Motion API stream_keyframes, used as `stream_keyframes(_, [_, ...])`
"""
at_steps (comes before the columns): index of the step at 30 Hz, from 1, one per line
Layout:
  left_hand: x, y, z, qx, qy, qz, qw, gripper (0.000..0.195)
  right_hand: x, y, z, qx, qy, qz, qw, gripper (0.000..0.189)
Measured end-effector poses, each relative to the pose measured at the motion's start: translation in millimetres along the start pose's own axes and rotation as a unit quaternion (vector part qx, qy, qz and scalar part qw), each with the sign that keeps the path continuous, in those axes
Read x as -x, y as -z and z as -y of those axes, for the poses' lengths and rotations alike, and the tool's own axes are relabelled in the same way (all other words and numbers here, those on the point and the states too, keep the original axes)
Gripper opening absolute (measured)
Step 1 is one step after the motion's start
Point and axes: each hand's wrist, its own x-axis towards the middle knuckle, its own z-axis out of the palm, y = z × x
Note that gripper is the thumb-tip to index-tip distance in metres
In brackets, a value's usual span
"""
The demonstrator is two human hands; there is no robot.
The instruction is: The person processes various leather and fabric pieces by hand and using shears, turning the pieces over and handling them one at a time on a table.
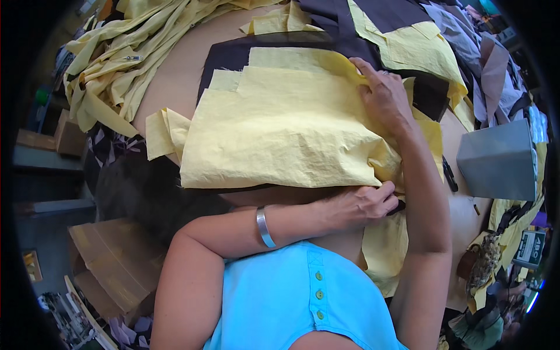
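Note:
A pale yellow fabric piece lies spread over dark purple fabric on the table before me. Its near edge runs almost straight, and the cloth bunches into creases at the right. At that near right corner my left hand grips the cloth edge between thumb and fingers; a silver bracelet circles the wrist. Farther up, my right hand has its thumb and fingers on the folded right edge of the yellow fabric, its fingertips closed on the fold. Another yellow strip sticks out beyond the left side.
Heaped yellow fabric fills the far left. Dark, yellow and grey-lilac cloth lies at the far right. Right of my arm are a black pen-like tool and a grey box. A cardboard box stands below the table's left side.

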Motion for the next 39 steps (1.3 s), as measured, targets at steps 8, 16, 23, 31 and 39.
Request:
stream_keyframes(8, [-16,69,51,-0.120,0.060,-0.061,0.989,0.013,16,115,-85,-0.397,-0.155,-0.353,0.833,0.027])
stream_keyframes(16, [-52,208,139,-0.308,0.039,0.017,0.950,0.025,125,98,71,-0.615,-0.331,0.066,0.712,0.038])
stream_keyframes(23, [-65,233,177,-0.413,0.081,0.072,0.904,0.020,156,55,99,-0.499,0.057,0.256,0.826,0.035])
stream_keyframes(31, [-82,76,61,-0.261,-0.108,0.017,0.959,0.023,158,40,53,-0.521,-0.081,0.171,0.833,0.026])
stream_keyframes(39, [-131,-3,104,-0.362,0.028,-0.002,0.932,0.047,164,22,52,-0.494,-0.023,0.124,0.860,0.028])
